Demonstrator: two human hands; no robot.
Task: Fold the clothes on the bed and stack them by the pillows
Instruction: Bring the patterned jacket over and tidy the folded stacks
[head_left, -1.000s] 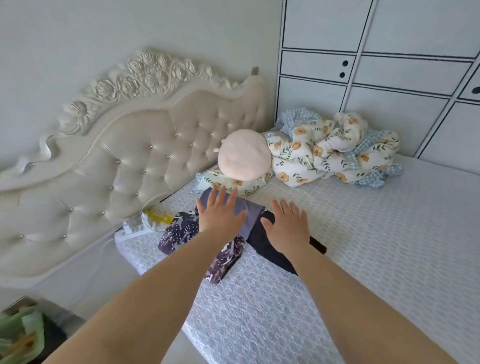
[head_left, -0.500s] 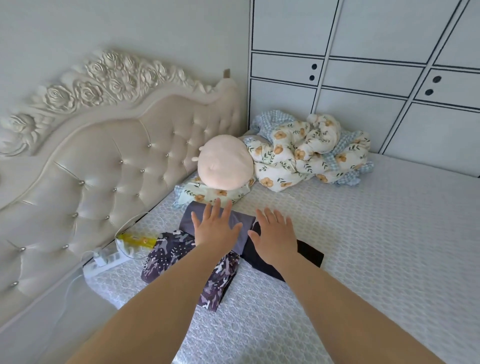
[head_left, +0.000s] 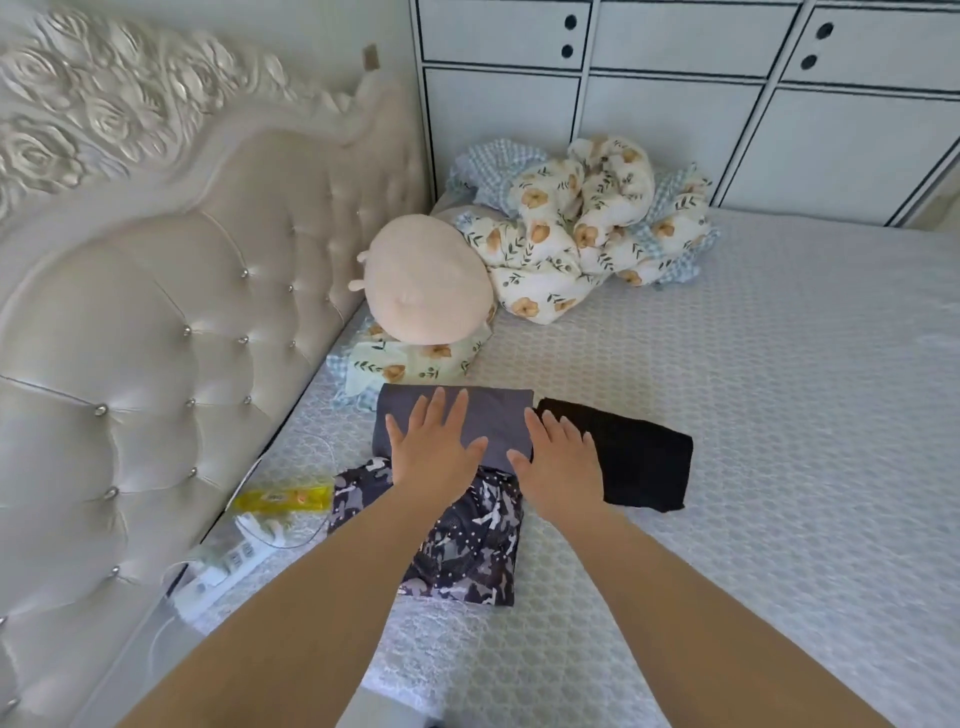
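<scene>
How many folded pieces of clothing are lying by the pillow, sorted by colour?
Grey: 1, the grey garment with both hands flat on it
Black: 1, the black garment to its right
Patterned purple and white: 1, the patterned garment nearer the person
Total: 3

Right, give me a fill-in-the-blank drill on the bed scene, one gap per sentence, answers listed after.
1. Both hands, the left hand and the right hand, lie flat with straight fingers on the folded ____ garment.
2. The black folded garment lies to the ____ of it.
3. The round beige plush rests on a ____-print pillow.
4. The yellow packet lies between the patterned garment and the ____.

Missing words: grey; right; floral; headboard
</scene>
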